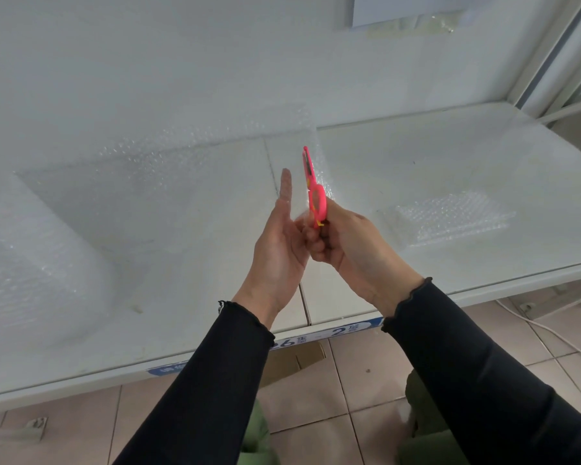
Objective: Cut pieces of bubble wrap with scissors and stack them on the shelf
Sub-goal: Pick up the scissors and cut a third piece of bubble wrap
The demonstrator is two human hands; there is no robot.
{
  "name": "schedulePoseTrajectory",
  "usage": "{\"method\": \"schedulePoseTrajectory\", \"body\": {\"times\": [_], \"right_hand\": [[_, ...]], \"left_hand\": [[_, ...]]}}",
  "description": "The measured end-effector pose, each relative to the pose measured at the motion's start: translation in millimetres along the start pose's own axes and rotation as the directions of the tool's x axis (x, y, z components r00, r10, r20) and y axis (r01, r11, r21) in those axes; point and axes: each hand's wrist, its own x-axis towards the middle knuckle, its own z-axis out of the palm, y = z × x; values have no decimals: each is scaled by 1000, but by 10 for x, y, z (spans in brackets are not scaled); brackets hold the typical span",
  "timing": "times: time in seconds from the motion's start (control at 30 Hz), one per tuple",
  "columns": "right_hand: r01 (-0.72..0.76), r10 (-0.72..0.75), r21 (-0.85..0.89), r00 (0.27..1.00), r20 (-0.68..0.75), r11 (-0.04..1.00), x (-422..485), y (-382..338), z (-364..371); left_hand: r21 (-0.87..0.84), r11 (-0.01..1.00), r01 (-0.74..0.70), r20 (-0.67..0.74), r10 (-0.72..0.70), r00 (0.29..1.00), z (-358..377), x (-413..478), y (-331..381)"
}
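While raised over the white shelf (450,169), meeting at mid-view: left hand (279,250) and right hand (346,243), wrists in black sleeves (477,374) with frilled cuffs

Left hand with palm turned toward the right one, forefinger pointing straight up, thumb side toward the camera; pressed against a clear bubble wrap sheet (168,169) whose edge runs up between the two hands; whether pinching it or only steadying it, cannot tell

Right hand curled closed round the handles of pink scissors (314,193), knuckles folded, fingers touching the left palm; scissors upright, tip pointing away and up, just above the right hand and just beside the raised left forefinger; blades close together, seemingly at the edge of the sheet

Bubble wrap sheet spreading from the hands out to the left and away, hanging and draped over the shelf, hazy and hard to trace at its borders

To the right of the right hand, well apart, lying flat on the shelf: a small stack of cut bubble wrap pieces (450,218)

Below the wrists, along the shelf's front edge: a blue-and-white label strip (342,330) with numerals

Farther below, beneath the forearms: tiled floor (359,370), green trouser legs (259,441) and a white cable (550,330) off to the right
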Motion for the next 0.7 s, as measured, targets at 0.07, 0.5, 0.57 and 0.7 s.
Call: {"method": "schedulePoseTrajectory", "body": {"times": [0.07,0.5,0.57,0.7], "right_hand": [[8,-8,2,1000,-1,1000,6,-3,1],[8,-8,19,1000,2,1000,105,-84,-33],[7,-6,33,1000,-15,999,136,-112,-33],[5,-4,35,999,-33,999,170,-166,-44]], "left_hand": [[-10,1000,2,-17,-2,1000,7,-15,0],[-26,999,-33,-53,31,998,-64,-67,-83],[1,1000,-31,-46,31,998,-45,-96,-72],[8,1000,-22,-38,22,999,-11,-131,-79]]}}
